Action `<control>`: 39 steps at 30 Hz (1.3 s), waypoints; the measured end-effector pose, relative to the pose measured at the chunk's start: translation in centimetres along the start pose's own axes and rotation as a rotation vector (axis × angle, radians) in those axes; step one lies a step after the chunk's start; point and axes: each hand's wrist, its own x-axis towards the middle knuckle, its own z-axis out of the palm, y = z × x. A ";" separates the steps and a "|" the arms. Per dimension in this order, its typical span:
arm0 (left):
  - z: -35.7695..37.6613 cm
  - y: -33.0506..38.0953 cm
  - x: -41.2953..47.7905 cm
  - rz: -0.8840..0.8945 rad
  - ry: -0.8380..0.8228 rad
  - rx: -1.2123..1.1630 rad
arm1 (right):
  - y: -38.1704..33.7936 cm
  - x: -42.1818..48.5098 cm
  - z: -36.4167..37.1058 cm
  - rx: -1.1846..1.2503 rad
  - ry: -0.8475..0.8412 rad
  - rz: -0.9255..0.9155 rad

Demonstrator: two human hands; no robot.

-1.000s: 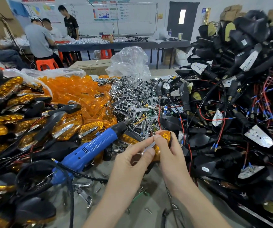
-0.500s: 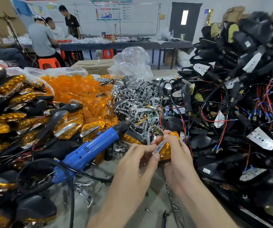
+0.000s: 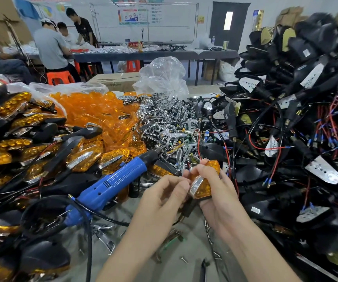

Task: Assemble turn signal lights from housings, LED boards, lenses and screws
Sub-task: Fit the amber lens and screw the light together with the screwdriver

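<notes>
From my remote seat, I saw both hands meet just below the centre of the view over the grey worktable (image 3: 186, 243). The right hand (image 3: 219, 194) had its fingers curled round a turn signal light (image 3: 203, 185), thumb lying across the top, with the amber lens and chrome strip facing up. The left hand (image 3: 164, 198), at 9 o'clock of that light, was loosely curled, and its thumb and forefinger pinched the light's left edge; I could not tell whether anything small sat between them.

A blue electric screwdriver (image 3: 111, 186) lay on the table at 9 o'clock of the hands, its tip pointing toward 2 o'clock and its black cable looping down toward 7 o'clock. Finished amber lights (image 3: 21, 143) were heaped at 9 to 10 o'clock. A mound of loose amber lenses (image 3: 94, 106) sat at 11 o'clock, and chrome reflectors (image 3: 164, 117) at 12 o'clock, with a clear plastic bag (image 3: 164, 76) beyond them. Black housings (image 3: 296, 119) with red and black wires filled 1 to 4 o'clock. A few loose screws (image 3: 184, 260) lay at 6 o'clock between the forearms.
</notes>
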 end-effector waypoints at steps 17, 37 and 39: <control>0.5 -0.1 -0.3 0.035 0.054 0.119 | -0.2 -0.2 -0.1 -0.071 0.008 -0.042; 0.7 -1.1 -0.2 -0.223 -0.154 -0.321 | 0.0 -0.5 -0.3 -0.318 -0.175 -0.117; 0.8 -1.2 -0.3 -0.214 -0.147 -0.271 | 0.0 -0.6 -0.2 -0.337 -0.169 -0.120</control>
